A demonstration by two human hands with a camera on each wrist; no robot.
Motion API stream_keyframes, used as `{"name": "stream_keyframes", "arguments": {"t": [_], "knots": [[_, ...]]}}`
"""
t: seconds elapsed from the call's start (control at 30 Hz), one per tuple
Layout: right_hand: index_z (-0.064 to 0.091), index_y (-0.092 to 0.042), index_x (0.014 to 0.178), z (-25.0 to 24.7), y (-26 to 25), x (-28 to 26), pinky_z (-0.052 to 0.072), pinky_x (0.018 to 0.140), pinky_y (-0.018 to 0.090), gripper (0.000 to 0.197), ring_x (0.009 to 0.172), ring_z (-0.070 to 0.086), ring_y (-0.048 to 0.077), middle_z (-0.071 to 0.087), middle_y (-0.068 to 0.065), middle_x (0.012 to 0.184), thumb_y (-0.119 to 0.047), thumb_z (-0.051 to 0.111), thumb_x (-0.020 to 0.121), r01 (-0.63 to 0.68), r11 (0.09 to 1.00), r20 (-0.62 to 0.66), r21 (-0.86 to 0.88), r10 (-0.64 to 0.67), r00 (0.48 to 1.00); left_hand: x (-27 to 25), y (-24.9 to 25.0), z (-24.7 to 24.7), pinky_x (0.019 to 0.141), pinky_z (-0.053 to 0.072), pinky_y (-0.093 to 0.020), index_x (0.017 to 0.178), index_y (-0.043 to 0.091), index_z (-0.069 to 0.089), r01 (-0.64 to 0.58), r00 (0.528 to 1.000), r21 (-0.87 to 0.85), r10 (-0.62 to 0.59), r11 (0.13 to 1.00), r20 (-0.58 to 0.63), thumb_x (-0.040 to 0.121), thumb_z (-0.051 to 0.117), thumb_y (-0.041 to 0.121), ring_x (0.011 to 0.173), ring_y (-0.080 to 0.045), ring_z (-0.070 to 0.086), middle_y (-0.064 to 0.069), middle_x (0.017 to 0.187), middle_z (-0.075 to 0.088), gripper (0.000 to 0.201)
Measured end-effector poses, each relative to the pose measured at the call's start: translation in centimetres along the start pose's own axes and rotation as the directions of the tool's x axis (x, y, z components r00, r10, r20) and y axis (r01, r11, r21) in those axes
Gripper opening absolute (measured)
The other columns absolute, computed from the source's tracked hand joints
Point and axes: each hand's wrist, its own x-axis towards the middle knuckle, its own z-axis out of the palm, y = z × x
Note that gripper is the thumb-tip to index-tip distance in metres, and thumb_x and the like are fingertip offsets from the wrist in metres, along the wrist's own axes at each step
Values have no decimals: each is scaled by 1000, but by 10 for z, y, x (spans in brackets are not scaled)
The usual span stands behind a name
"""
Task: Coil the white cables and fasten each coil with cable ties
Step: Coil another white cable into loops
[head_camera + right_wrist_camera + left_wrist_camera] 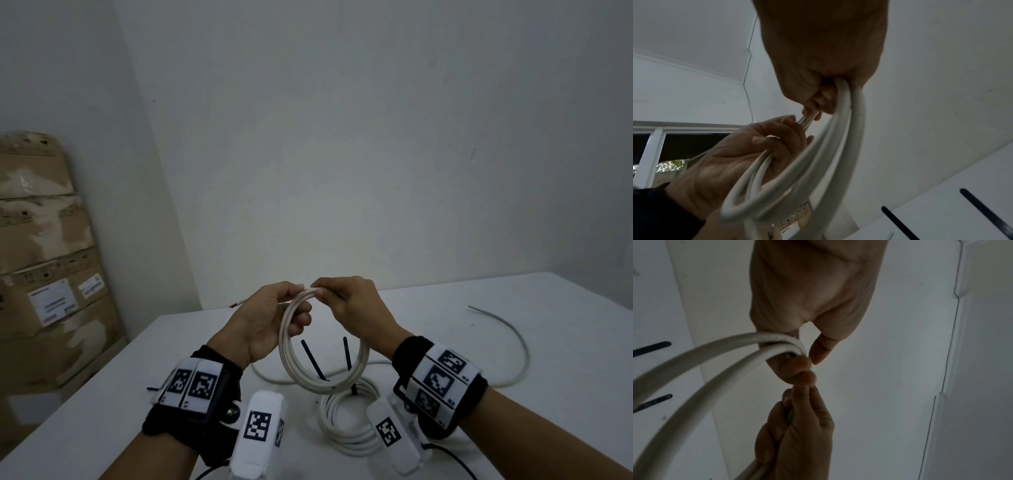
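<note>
A white cable coil point(323, 346) of a few loops hangs upright above the table, held at its top by both hands. My left hand point(294, 308) grips the loops on the left, fingers curled through the ring. My right hand point(322, 290) pinches the top strands just beside it. A cable end point(239, 303) pokes out behind the left hand. In the left wrist view the left hand point(805, 356) wraps the cable point(715, 363). In the right wrist view the right hand point(824, 100) clutches the coil point(838, 138). Two black cable ties point(313, 359) point(348, 359) show through the ring.
A second white coil point(346, 428) lies on the white table point(102, 411) under my wrists. A loose white cable point(513, 342) curves across the right side. Cardboard boxes point(44, 257) are stacked against the left wall. The table's far edge is close to the wall.
</note>
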Motion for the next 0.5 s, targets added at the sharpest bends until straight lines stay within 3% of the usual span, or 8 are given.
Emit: {"name": "stream_keyframes", "arguments": {"t": [0.1, 0.2, 0.3, 0.4, 0.5], "knots": [[71, -11, 86, 1, 1, 0, 31, 50, 14, 19, 49, 40, 8, 43, -10, 45, -17, 55, 94, 10, 1000, -44, 13, -10, 999, -2, 0, -4, 53, 56, -26, 99, -5, 58, 6, 1000, -177, -5, 984, 6, 89, 53, 14, 61, -24, 67, -19, 78, 67, 22], [71, -9, 88, -3, 0, 1, 30, 47, 12, 18, 44, 40, 7, 42, -10, 44, -17, 56, 94, -11, 997, -84, 80, 18, 996, -2, -6, -13, 69, 60, -45, 104, 1, 48, -55, 994, -421, 10, 905, -109, 87, 56, 27, 83, -44, 68, -33, 97, 64, 33], [71, -6, 91, -6, -2, 3, 27, 38, 12, 19, 36, 35, 8, 39, -11, 41, -16, 56, 94, -55, 983, -73, 177, 68, 995, -3, -12, -25, 67, 58, -54, 101, -1, 51, -149, 977, -571, 32, 807, -210, 90, 48, 36, 98, -51, 63, -37, 107, 62, 38], [71, -5, 91, -6, -5, 3, 25, 36, 12, 18, 34, 32, 8, 37, -10, 41, -15, 56, 94, -82, 974, -57, 211, 96, 994, -3, -12, -32, 69, 60, -49, 94, -7, 57, -83, 997, -542, 69, 837, -46, 82, 44, 15, 89, -50, 66, -39, 113, 59, 28], [71, -6, 90, -10, -2, 5, 24, 33, 15, 18, 32, 27, 6, 35, -11, 39, -15, 56, 94, -136, 951, -55, 277, 157, 986, -5, -11, -40, 81, 57, -48, 118, -12, 52, -3, 984, -423, 77, 906, 158, 80, 42, 5, 98, -47, 65, -39, 118, 57, 43]]}}
